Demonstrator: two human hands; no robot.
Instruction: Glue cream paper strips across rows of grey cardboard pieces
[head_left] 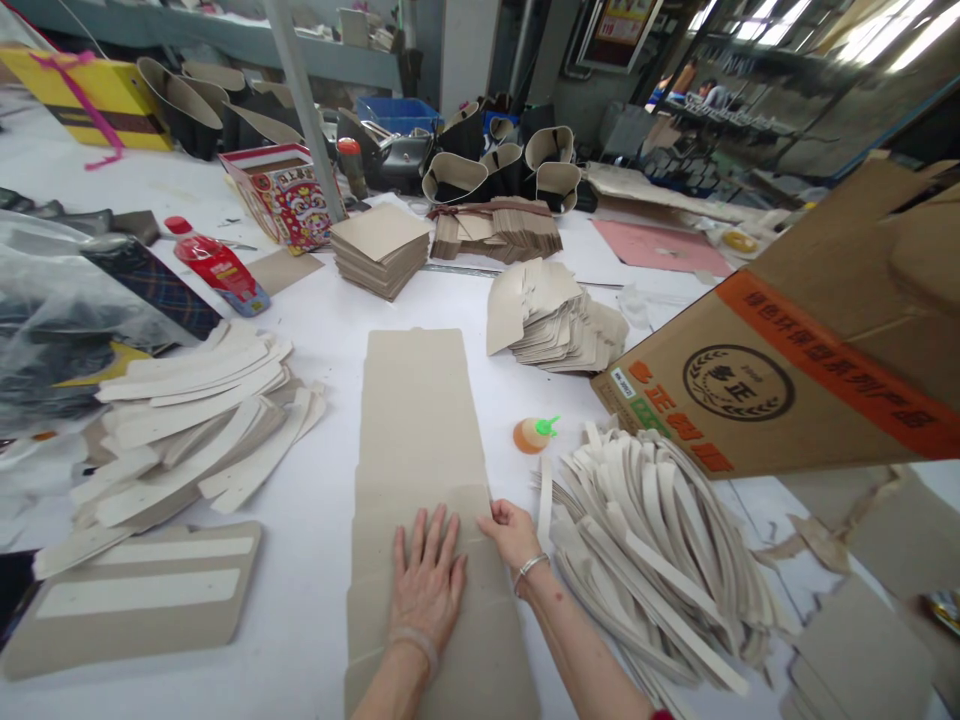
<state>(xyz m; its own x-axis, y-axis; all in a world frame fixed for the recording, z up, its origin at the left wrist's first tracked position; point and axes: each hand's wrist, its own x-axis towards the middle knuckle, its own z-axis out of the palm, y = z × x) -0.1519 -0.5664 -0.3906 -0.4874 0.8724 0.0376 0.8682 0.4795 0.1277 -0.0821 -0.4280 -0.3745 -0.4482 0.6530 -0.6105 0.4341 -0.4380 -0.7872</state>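
Observation:
A long beige sheet [420, 420] lies flat on the white table in front of me. My left hand [427, 585] rests palm down on it with the fingers spread. At the sheet's right edge is my right hand [510, 530], its thumb and fingertips pinched together on that edge. A small glue bottle with a green tip [531, 434] stands just beyond my right hand. Many pale strips [652, 530] are heaped to the right of that hand. Curved pale pieces [202, 420] are piled at the left, above a beige panel [150, 590] bearing two lighter strips.
Stacked beige cards [382, 245] and fanned pieces [562, 320] lie beyond the sheet. A large carton [787, 370] leans in from the right. At the left are a red bottle [217, 265] and plastic wrapping [52, 310]. A metal pole [304, 100] rises behind.

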